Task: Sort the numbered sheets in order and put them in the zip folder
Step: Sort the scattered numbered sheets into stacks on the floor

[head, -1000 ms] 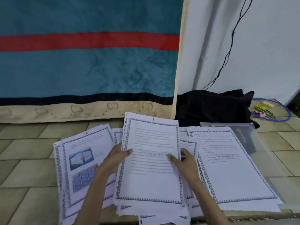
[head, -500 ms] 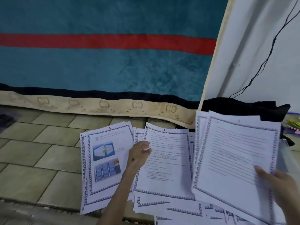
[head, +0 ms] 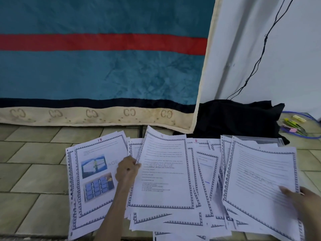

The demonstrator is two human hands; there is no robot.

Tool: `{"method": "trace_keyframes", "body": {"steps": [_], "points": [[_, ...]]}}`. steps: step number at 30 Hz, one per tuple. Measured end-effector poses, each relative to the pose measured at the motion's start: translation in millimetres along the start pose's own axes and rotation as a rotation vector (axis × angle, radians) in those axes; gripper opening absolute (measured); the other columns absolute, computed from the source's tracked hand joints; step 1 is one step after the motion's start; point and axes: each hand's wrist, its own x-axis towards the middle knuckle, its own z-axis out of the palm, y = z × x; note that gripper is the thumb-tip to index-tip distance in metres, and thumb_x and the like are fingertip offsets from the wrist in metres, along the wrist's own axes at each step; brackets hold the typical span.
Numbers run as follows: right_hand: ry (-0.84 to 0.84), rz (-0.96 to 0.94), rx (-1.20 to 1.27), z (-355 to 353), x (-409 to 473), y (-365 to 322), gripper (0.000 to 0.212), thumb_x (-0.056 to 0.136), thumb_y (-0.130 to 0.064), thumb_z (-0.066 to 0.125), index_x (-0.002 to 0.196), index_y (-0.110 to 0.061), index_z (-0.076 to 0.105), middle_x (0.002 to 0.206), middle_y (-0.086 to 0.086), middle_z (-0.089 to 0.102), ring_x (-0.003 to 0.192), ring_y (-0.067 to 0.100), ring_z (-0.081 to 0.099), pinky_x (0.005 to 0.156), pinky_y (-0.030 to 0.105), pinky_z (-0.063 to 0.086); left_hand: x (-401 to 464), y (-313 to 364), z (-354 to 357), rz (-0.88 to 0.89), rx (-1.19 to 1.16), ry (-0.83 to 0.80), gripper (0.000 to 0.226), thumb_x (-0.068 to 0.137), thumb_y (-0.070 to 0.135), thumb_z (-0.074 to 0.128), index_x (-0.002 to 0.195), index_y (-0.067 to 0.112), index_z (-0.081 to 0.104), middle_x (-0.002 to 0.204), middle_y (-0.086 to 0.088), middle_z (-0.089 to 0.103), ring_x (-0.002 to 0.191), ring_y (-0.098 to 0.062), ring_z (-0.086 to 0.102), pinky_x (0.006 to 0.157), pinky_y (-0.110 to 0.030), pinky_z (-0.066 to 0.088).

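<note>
Tiled floor (head: 34, 171) bearing the spread of bordered, numbered sheets; beyond the hands hangs a teal blanket (head: 104, 75) with one red stripe and a beige hem, and a white wall (head: 278, 58) with a black cable (head: 257, 63) stands beyond the right hand. Two hands are visible. The left hand (head: 127, 169) pinches the left edge of sheet 11 (head: 165, 171), fingers curled on the paper; sheet 15 (head: 93, 180), carrying two photographs, lies just to its left, and sheet 6 (head: 196, 141) shows beyond and to its right. The right hand (head: 305, 202) grips a lifted sheaf of sheets (head: 260, 176), thumb on top. One clear zip folder (head: 271, 139) lies beyond this sheaf, partly hidden, beside one black cloth (head: 234, 119). The total number of sheets cannot be counted.
</note>
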Motion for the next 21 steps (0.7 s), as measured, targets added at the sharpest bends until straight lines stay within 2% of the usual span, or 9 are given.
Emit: {"method": "trace_keyframes", "body": {"steps": [4,6,8,10,12,15,16,18,21], "points": [[-0.004,-0.031,0.089,-4,47,26,0.086,0.041,-0.086,0.061,0.086,-0.013,0.063,0.076,0.009,0.07,0.07,0.036,0.067,0.074,0.053,0.056,9,-9,-38,-0.018,-0.096,0.125,0.025,0.093,0.015,0.054,0.114,0.001,0.053,0.12,-0.021,0.056,0.109,-0.035,0.054,0.082,-0.035,0.04],[-0.049,-0.044,0.12,-19,-5,-4,0.046,0.073,-0.054,0.069,0.083,-0.01,0.061,0.079,0.014,0.066,0.074,0.035,0.062,0.08,0.053,0.054,19,-26,-57,-0.057,-0.093,0.226,0.025,0.091,0.009,0.054,0.114,-0.001,0.054,0.119,-0.025,0.058,0.109,-0.038,0.054,0.082,-0.036,0.039],[-0.074,-0.051,0.128,-27,-61,-35,0.015,0.083,-0.022,0.064,0.087,-0.008,0.06,0.081,0.016,0.062,0.076,0.034,0.059,0.082,0.052,0.051,25,-40,-71,-0.106,-0.089,0.28,0.03,0.09,0.006,0.054,0.119,-0.003,0.054,0.124,-0.025,0.056,0.114,-0.041,0.051,0.087,-0.038,0.04],[-0.063,0.0,0.166,-28,-95,-60,0.016,0.082,-0.021,0.063,0.086,-0.006,0.06,0.08,0.016,0.063,0.076,0.034,0.061,0.08,0.049,0.053,25,-51,-76,-0.141,-0.083,0.286,0.033,0.091,0.005,0.053,0.122,-0.004,0.052,0.128,-0.026,0.053,0.116,-0.042,0.049,0.091,-0.04,0.04],[-0.068,0.007,0.155,-15,-49,-37,0.011,0.084,-0.019,0.062,0.084,-0.008,0.058,0.081,0.017,0.061,0.077,0.034,0.058,0.074,0.044,0.05,23,-57,-72,-0.143,-0.08,0.273,0.022,0.091,0.004,0.052,0.112,-0.002,0.054,0.122,-0.027,0.054,0.109,-0.039,0.05,0.086,-0.038,0.038],[-0.061,0.046,0.082,4,28,8,0.047,0.065,-0.047,0.069,0.086,-0.004,0.063,0.08,0.018,0.066,0.076,0.037,0.065,0.071,0.051,0.056,17,-47,-60,-0.204,0.036,0.366,0.026,0.088,0.006,0.056,0.111,-0.001,0.049,0.122,-0.025,0.047,0.117,-0.042,0.042,0.092,-0.043,0.036],[-0.045,0.053,0.07,11,49,20,0.054,0.061,-0.049,0.07,0.089,-0.002,0.065,0.082,0.021,0.067,0.076,0.04,0.066,0.072,0.056,0.055,16,-41,-53,-0.186,0.123,0.433,0.037,0.086,0.008,0.058,0.121,-0.001,0.047,0.131,-0.026,0.041,0.122,-0.044,0.037,0.097,-0.05,0.036],[-0.051,0.05,0.077,16,26,2,0.037,0.075,-0.031,0.071,0.089,0.003,0.063,0.087,0.026,0.066,0.081,0.043,0.064,0.079,0.056,0.054,9,-19,-30,0.029,0.148,0.505,0.044,0.087,0.007,0.059,0.128,0.002,0.045,0.137,-0.022,0.039,0.122,-0.04,0.04,0.098,-0.051,0.039],[-0.022,0.036,0.131,2,-69,-65,0.023,0.087,-0.015,0.063,0.095,0.007,0.059,0.092,0.027,0.062,0.085,0.043,0.06,0.077,0.048,0.05,-23,32,21,0.328,-0.197,0.142,0.025,0.09,0.005,0.056,0.114,0.005,0.06,0.112,-0.013,0.063,0.1,-0.027,0.062,0.087,-0.033,0.051]]}}
